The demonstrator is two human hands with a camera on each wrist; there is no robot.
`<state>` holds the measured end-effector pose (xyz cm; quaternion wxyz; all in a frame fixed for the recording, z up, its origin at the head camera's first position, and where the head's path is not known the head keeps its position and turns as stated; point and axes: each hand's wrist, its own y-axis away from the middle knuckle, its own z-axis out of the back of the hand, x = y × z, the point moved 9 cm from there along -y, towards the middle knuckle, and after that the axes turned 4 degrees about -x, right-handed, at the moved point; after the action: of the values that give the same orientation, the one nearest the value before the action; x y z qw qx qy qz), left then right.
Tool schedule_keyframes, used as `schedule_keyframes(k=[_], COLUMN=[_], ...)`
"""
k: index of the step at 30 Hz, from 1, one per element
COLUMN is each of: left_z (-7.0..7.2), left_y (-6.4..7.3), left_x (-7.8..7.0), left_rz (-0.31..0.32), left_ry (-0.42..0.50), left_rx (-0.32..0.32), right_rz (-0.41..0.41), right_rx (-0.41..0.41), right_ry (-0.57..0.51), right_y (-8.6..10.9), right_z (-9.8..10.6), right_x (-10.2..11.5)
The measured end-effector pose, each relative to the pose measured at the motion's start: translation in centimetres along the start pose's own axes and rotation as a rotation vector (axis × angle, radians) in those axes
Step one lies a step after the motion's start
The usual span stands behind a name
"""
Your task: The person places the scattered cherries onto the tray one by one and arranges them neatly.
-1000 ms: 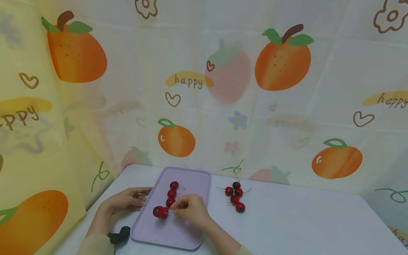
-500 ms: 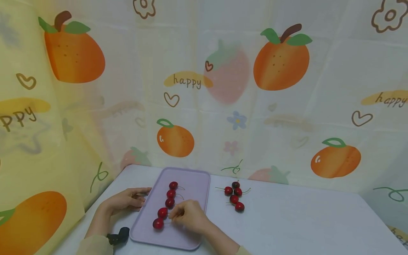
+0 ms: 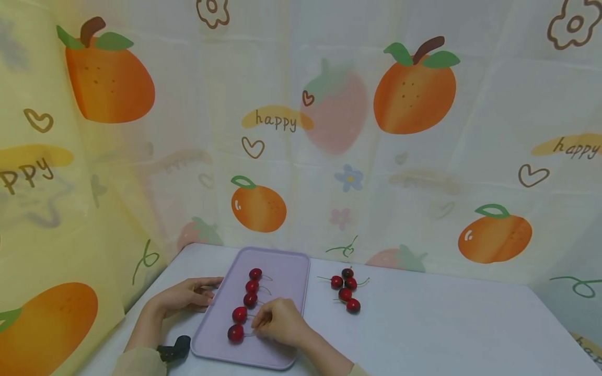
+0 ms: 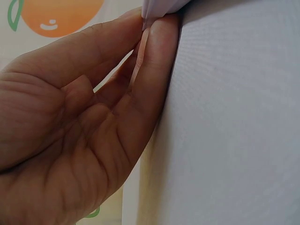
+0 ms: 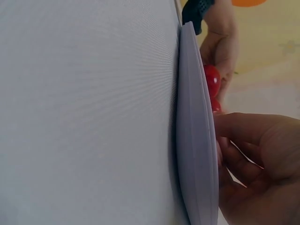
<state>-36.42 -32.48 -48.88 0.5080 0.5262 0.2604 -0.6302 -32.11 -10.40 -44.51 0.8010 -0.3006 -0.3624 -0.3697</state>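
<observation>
A lilac tray [image 3: 211,334] lies on the white table, bearing a row of several red cherries. My left hand [image 3: 185,295] holds the tray's left edge; in the left wrist view its thumb and fingers [image 4: 157,51] meet at that edge. Over the tray's right half, my right hand [image 3: 279,321] pinches the stem of the nearest cherry [image 3: 236,334]. Just behind that fruit sits another cherry [image 3: 240,315], its stem pointing toward the right hand. Farther back are three more cherries [image 3: 252,286]. The tray's side wall hides the right fingertips in the right wrist view.
A loose cluster of several cherries [image 3: 345,294] lies on the white table [image 3: 437,324] to the right of the tray. A black device [image 3: 176,349] is at the left wrist, near the tray's front left corner. A fruit-printed curtain [image 3: 329,198] closes off the back and left.
The right hand has moved slightly toward the front, bringing the nearest cherry forward from beside its neighbour to the front end of the row. The left hand stays at the tray edge.
</observation>
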Motion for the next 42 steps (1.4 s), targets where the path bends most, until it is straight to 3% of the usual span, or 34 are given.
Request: schedule_keyframes(k=[11,21,34,42], left_z=[-0.1,-0.1,-0.3,-0.2], left_y=[0.0,0.0,0.1,0.0], left_x=[0.1,0.2,0.3,0.0], left_rz=[-0.007,-0.004,0.003,-0.006], left_ry=[0.015,0.015,0.016,0.025], left_rx=[0.012,0.009,0.02,0.016], right_rz=[-0.037,-0.1,-0.121,-0.156], right_rx=[-0.026,-0.058,-0.069,-0.097], right_ry=[-0.011,-0.105,-0.098,-0.084], right_y=[-0.1,-0.2,-0.3,-0.2], right_z=[0.4,1.2,3.2,4.7], right_x=[-0.6,-0.3,-0.7,-2.0])
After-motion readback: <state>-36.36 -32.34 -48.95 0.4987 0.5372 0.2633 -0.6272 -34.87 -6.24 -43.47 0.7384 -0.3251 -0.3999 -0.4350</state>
